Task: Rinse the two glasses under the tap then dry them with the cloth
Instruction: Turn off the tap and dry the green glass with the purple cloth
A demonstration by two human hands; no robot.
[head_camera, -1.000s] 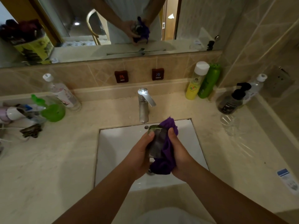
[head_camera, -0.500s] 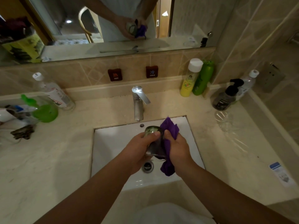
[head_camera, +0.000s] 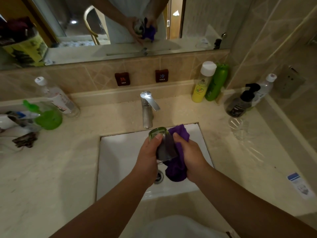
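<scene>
The left hand (head_camera: 148, 155) has a tight grip on a clear drinking glass (head_camera: 163, 145). The right hand (head_camera: 190, 157) holds a soft purple cloth (head_camera: 176, 166) against its 3 o'clock side, over the white sink (head_camera: 118, 157).

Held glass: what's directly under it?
Under the glass, gripped by the left hand, lie the white sink and its drain, half covered. The right hand presses the purple cloth alongside.

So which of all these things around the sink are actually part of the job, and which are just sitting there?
Part of the job:
- glass, held in the left hand
- purple cloth, gripped by the right hand
- second glass on the counter
- tap

Just lying about:
- yellow bottle
- green bottle
- black pump bottle
- green-capped bottle
</scene>
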